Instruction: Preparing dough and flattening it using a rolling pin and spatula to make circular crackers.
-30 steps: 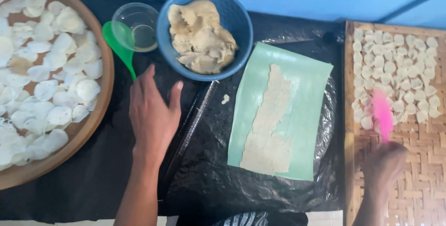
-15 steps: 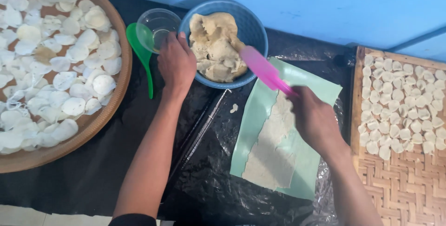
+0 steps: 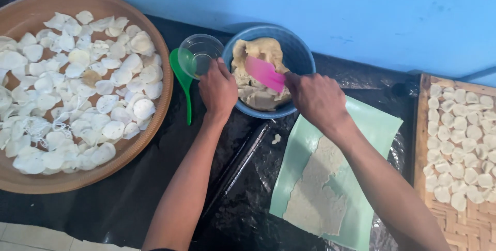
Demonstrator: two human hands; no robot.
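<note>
My left hand [image 3: 218, 90] grips the near-left rim of a blue bowl [image 3: 301, 55] that holds pale lumpy dough [image 3: 257, 50]. My right hand [image 3: 316, 97] is closed on a pink flat scraper [image 3: 264, 73], whose blade lies over the dough inside the bowl. Below my right forearm a light green sheet [image 3: 373, 129] lies on black plastic, with a thin rolled strip of dough [image 3: 318, 191] on it.
A large round woven tray [image 3: 135, 142] of white dough discs sits at left. A clear plastic cup [image 3: 201, 53] and a green spoon [image 3: 183, 84] stand beside the bowl. A dark rolling rod [image 3: 238, 165] lies between my arms. A bamboo mat [image 3: 427, 142] with small discs is at right.
My right hand carried the pink scraper from the bamboo mat at right across into the blue bowl. My left hand moved up from the black plastic onto the bowl's rim.
</note>
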